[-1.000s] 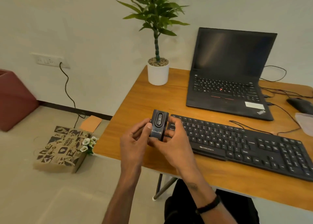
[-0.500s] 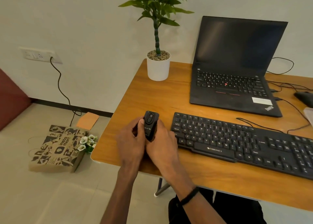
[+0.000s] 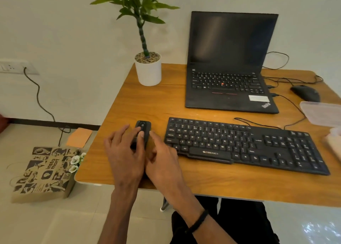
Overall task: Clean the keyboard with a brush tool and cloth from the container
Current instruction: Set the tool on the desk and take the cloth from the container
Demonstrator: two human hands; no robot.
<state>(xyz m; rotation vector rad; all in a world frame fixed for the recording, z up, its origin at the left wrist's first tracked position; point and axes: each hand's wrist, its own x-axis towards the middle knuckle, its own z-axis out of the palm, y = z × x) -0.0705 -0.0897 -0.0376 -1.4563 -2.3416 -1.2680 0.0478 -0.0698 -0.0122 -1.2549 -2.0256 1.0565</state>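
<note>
**Device set down on the table, both hands on it**

The small black device [image 3: 141,133], held up between the hands a second ago, now lies on the table [image 3: 203,184] just left of the keyboard [image 3: 245,144]. The left hand [image 3: 125,157] lies over it, fingers spread, thumb on top; the right hand [image 3: 162,160] touches its right side with loose, straight fingers. The container [image 3: 323,114] sits at the right edge, past the keyboard. Farther back stand a laptop [image 3: 230,73], a mouse [image 3: 305,92] and a plant pot [image 3: 148,72] against the wall. Bare wood lies between keyboard and pot. A paper bag [image 3: 42,173] rests on the floor, left.
</note>
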